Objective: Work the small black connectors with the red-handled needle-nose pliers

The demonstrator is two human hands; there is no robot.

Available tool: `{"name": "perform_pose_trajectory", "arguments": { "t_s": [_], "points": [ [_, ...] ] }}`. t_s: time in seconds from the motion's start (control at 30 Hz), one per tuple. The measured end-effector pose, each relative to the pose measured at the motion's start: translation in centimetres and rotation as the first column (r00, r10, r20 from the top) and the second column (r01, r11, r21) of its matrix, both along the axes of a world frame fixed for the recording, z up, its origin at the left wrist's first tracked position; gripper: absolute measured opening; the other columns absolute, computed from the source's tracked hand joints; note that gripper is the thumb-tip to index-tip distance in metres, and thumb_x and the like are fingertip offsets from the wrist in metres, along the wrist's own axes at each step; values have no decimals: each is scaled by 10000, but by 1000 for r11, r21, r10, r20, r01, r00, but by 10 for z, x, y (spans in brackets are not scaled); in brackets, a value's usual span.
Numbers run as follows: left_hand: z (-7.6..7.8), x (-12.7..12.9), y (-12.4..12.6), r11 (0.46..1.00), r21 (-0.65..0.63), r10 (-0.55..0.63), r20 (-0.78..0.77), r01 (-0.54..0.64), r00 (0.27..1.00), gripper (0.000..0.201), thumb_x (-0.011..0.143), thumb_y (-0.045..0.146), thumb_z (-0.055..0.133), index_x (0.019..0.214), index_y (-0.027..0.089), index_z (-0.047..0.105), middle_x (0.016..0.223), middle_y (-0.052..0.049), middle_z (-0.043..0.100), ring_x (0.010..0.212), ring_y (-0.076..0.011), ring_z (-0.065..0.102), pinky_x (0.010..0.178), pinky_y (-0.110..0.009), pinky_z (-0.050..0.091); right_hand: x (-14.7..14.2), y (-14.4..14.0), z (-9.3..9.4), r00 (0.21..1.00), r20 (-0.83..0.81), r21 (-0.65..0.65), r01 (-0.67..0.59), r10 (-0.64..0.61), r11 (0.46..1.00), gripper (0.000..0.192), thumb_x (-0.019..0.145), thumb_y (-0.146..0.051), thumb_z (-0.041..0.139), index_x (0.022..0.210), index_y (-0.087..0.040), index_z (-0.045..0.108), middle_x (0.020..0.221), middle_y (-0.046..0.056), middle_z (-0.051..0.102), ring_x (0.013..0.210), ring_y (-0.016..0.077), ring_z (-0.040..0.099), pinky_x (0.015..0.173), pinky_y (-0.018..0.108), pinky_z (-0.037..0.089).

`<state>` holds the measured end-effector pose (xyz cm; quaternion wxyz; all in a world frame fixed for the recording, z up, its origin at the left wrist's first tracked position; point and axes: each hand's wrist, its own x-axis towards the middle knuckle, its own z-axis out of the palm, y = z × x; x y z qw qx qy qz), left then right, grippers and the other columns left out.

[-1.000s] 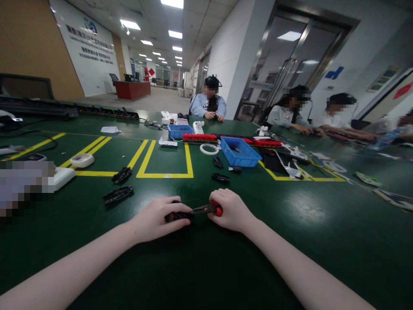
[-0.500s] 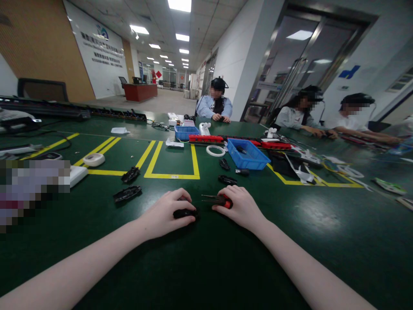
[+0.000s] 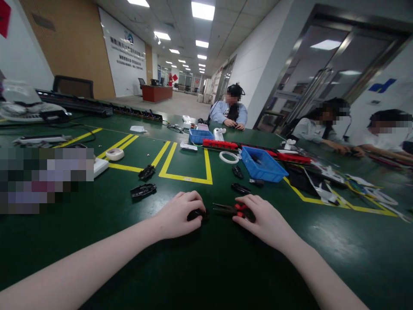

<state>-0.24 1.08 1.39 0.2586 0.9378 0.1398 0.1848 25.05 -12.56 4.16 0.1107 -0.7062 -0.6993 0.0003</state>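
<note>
My left hand (image 3: 183, 215) is closed around a small black plastic part (image 3: 196, 214), held low over the green table; the fingers partly hide it. Facing it, my right hand (image 3: 266, 219) grips long-nose pliers (image 3: 228, 209) by their red handles. The thin jaws point left toward the black part, slightly apart and with nothing visible between them. Beyond my hands lie more black plastic parts: a long one (image 3: 143, 190) and a shorter one (image 3: 147, 172) to the left, and a dark one (image 3: 240, 188) and a small one (image 3: 238, 172) past the pliers.
A blue bin (image 3: 263, 165) with dark items stands ahead on the right, near a white ring (image 3: 229, 157) and a red strip (image 3: 220, 144). Yellow tape (image 3: 185, 178) marks the table. A tape roll (image 3: 115, 154) sits at left. Several people sit across the table.
The view has swung left, so the scene sits further right. My hands are slightly further apart, and more of the red handles shows. Both hands keep their hold.
</note>
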Motion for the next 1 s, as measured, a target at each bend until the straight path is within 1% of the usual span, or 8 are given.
{"name": "perform_pose_trajectory", "arguments": {
  "t_s": [0.07,0.13,0.27,0.33,0.47,0.67,0.9,1.0],
  "points": [
    [-1,1,2,1000,-1,13,3,-13,1000,165,898,217,591,1040,206,676,1152,-53,610,1055,-230,599,989,-425,466,6,-2,5,995,31,-77,96,-94,992,500,836,-554,628,1198,-210,632,1175,123,670,1075,315,623,872,495,518],
    [0,2,3,999,-7,38,3,-38,999,167,903,216,585,1041,198,677,1157,-56,613,1064,-232,599,990,-428,464,13,-3,8,990,55,-122,139,-133,983,559,797,-598,639,1203,-214,642,1195,128,670,1089,334,623,889,518,515],
    [3,2,3,998,-19,62,-14,-62,998,154,931,252,579,1034,196,679,1157,-59,619,1056,-233,609,962,-435,477,28,-9,7,992,5,-193,121,-122,974,639,774,-636,642,1287,-255,611,1266,130,643,1111,343,626,911,532,519],
    [3,3,3,998,-27,61,-17,-61,998,149,943,266,578,1031,198,676,1147,-56,622,1045,-228,614,944,-430,485,34,-15,3,992,-46,-207,105,-117,973,680,774,-637,646,1345,-276,567,1332,125,602,1179,341,595,960,528,506],
    [1,3,4,998,-32,54,-5,-54,999,113,944,243,585,996,201,676,1114,-48,629,1022,-215,619,927,-406,489,36,-25,-6,988,-88,-168,110,-126,980,690,815,-629,609,1404,-283,511,1382,120,557,1242,327,554,1026,514,479],
    [0,3,3,995,-39,89,2,-89,996,108,952,223,570,974,196,672,1092,-41,634,975,-203,614,873,-376,500,26,-27,-11,994,-24,-57,105,-107,993,600,879,-601,519,1378,-267,534,1335,122,578,1151,307,610,952,472,537],
    [3,4,2,996,-37,86,-17,-87,996,118,958,202,541,970,192,658,1068,-45,637,986,-207,611,887,-385,484,15,-26,-13,987,-110,-106,103,-114,989,532,898,-599,501,1319,-282,575,1221,90,620,973,255,676,817,399,584],
    [7,4,-1,997,-9,80,-46,-80,996,112,959,233,549,1000,196,646,1077,-47,640,995,-212,602,891,-387,477,11,-28,-15,983,-145,-76,98,-108,992,498,906,-581,503,1291,-277,594,1216,90,621,976,254,676,823,395,582]
  ]
}}
